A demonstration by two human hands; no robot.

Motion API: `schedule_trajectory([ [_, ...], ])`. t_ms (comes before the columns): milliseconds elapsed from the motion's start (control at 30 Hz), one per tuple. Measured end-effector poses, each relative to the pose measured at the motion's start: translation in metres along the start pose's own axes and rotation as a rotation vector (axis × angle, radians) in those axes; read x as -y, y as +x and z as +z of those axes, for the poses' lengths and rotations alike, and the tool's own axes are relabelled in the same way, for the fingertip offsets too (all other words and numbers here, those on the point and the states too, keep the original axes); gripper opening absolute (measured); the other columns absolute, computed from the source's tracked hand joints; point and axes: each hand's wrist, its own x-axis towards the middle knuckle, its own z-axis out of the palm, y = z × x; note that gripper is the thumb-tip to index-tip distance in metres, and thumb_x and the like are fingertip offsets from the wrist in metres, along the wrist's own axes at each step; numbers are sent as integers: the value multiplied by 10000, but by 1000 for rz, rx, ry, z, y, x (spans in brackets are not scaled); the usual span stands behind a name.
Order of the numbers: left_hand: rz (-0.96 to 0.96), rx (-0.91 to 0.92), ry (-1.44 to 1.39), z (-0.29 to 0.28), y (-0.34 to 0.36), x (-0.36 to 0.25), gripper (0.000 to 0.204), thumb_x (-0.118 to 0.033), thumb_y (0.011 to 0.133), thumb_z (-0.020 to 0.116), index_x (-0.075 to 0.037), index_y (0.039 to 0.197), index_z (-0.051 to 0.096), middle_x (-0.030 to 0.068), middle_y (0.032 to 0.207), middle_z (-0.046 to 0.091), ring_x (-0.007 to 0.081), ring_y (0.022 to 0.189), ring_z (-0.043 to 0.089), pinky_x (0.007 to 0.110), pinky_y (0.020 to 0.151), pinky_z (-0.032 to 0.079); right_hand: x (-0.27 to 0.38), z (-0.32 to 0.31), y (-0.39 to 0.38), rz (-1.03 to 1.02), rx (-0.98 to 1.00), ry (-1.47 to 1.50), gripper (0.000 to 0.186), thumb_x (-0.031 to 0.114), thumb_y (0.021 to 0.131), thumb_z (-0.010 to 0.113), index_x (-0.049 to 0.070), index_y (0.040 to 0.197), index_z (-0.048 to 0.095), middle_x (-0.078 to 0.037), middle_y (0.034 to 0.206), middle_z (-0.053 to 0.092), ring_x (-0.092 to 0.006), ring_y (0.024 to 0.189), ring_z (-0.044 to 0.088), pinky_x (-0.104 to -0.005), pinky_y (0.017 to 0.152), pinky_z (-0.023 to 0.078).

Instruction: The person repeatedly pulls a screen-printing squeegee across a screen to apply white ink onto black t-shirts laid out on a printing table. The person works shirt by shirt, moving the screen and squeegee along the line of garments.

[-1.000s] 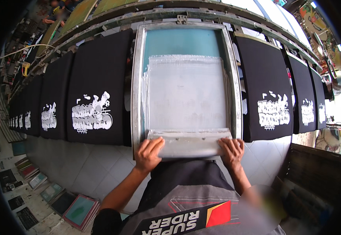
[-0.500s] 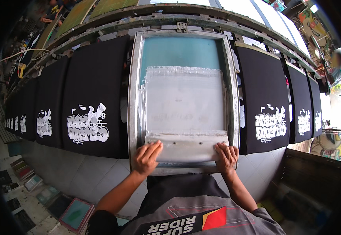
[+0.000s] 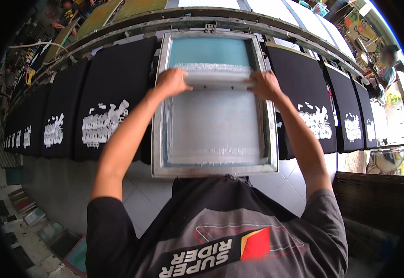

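A screen printing frame [image 3: 269, 116] with a metal rim lies in front of me. Its mesh is teal at the far end [image 3: 211, 48], and a broad layer of whitish ink [image 3: 213, 123] covers the rest. Across the upper part of the mesh stretches a wide squeegee [image 3: 218, 83]. My left hand [image 3: 172, 83] grips its left end, fingers closed. Closed round the right end is my right hand [image 3: 265, 85], slightly blurred. A ridge of ink shows just beyond the squeegee. Whatever lies beneath the screen is hidden.
Black shirts with white prints stand in a row on boards to the left [image 3: 116, 69] and right [image 3: 299, 78]. A metal rail [image 3: 132, 30] runs behind them. Several frames [image 3: 74, 259] lie on the floor at lower left. Other people [image 3: 390, 69] are in the background.
Both hands have pushed the squeegee from the near end of the screen to its far part. A band of ink now marks the near end.
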Motion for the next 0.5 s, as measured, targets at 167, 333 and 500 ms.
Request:
schedule_trajectory([
  [167, 84, -36, -43, -21, -48, -19, 461, -422, 728, 952, -36, 885, 753, 233, 878, 763, 413, 867, 760, 492, 768, 605, 40, -58, -57, 55, 75, 3, 324, 297, 818, 884, 115, 1062, 772, -111, 1003, 764, -325, 1013, 722, -484, 1007, 469],
  [333, 118, -228, -164, 31, -223, -59, 394, 27, 677, 701, -118, 1028, 806, 67, 1059, 794, 297, 925, 707, 401, 797, 606, 98, -16, -207, -98, -138, 54, 234, 136, 797, 761, 141, 1031, 764, -66, 1032, 681, -288, 999, 686, -519, 1007, 454],
  [500, 152, -342, -200, 65, -294, -89, 469, 24, 642, 689, -90, 1077, 825, 21, 1111, 785, 254, 936, 697, 369, 806, 583, 144, -1, -286, -34, -213, 84, 361, 163, 766, 713, 152, 1121, 780, -21, 1092, 709, -226, 1033, 665, -476, 1001, 446],
])
